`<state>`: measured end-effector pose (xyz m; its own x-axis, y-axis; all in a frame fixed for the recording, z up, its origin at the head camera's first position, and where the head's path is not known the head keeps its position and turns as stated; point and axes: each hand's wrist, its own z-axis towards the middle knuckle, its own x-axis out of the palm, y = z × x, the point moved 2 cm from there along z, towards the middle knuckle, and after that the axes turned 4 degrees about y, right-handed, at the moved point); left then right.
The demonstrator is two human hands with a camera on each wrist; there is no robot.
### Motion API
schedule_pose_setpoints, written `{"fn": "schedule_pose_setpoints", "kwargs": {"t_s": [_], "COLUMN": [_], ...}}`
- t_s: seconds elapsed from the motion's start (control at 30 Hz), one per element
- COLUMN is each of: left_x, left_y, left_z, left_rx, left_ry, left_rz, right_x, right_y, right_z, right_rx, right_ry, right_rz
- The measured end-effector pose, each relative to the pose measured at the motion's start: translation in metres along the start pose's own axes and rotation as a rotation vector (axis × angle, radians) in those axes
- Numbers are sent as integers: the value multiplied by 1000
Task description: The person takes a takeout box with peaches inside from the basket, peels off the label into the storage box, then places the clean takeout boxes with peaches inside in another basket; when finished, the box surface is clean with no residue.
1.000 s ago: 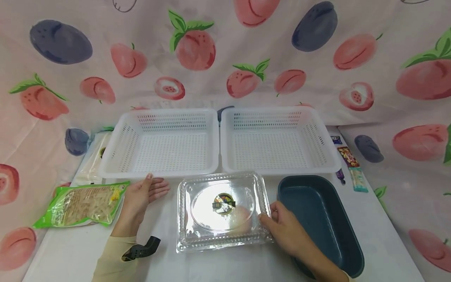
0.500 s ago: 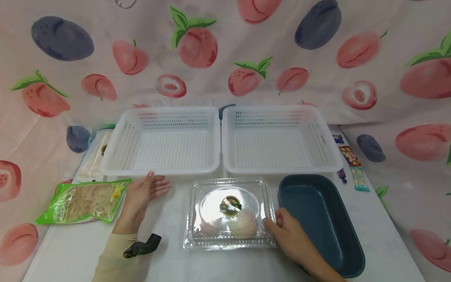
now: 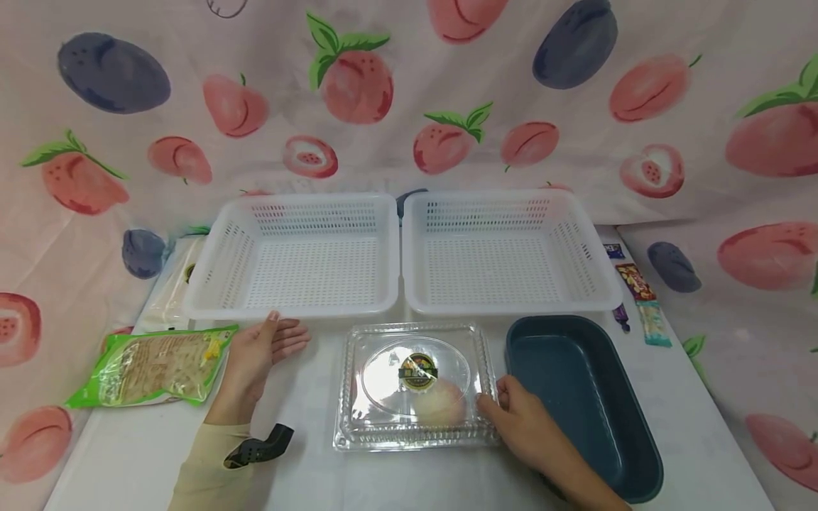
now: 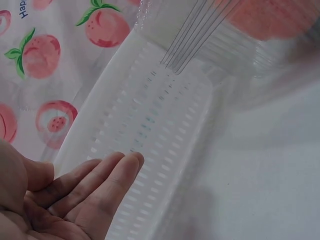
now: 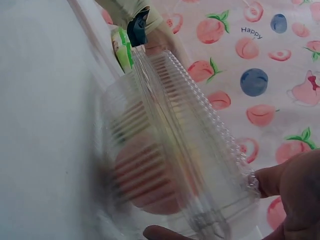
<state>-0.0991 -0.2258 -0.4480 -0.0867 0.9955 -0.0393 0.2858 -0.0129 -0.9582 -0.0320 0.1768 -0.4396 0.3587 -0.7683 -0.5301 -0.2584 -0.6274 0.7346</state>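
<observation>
Transparent plastic encloses a round reddish-yellow fruit (image 3: 442, 404): the clamshell box (image 3: 409, 394) is in front of two white perforated baskets (image 3: 345, 312) and just left of a dark blue-green tray (image 3: 588, 404). The right hand (image 3: 527, 422) pinches its right edge; the left hand (image 3: 255, 355), fingers extended, is beside a green-edged food packet (image 3: 156, 365).

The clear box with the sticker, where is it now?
In the head view, the clear box is at lower center, in front of the white baskets and left of the dark tray. The right hand holds its right edge.
</observation>
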Motion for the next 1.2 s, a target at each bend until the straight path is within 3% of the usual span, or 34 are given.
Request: {"fn": "schedule_pose_setpoints", "kwargs": {"t_s": [0.27,0.4,0.63,0.83,0.97,1.2], "left_x": [3,6,10,10,14,34], "left_y": [-4,-10,-18,-21,-19,0], "left_z": [-13,-23,-44,-61,-72,-82], "left_rx": [-9,10,49,11,-37,-40], "left_ry": [-11,-6,-4,-33,-22,53], "left_rz": [56,102,195,228,251,275], "right_x": [-9,-19,-42,-63,-71,-68], "right_y": [8,17,29,43,56,84], "right_z": [2,1,-1,2,6,18], "right_rx": [-19,-29,-108,-223,-293,-333], "right_ry": [34,9,-132,-269,-295,-263], "right_rz": [-166,-209,-120,-81,-75,-129]}}
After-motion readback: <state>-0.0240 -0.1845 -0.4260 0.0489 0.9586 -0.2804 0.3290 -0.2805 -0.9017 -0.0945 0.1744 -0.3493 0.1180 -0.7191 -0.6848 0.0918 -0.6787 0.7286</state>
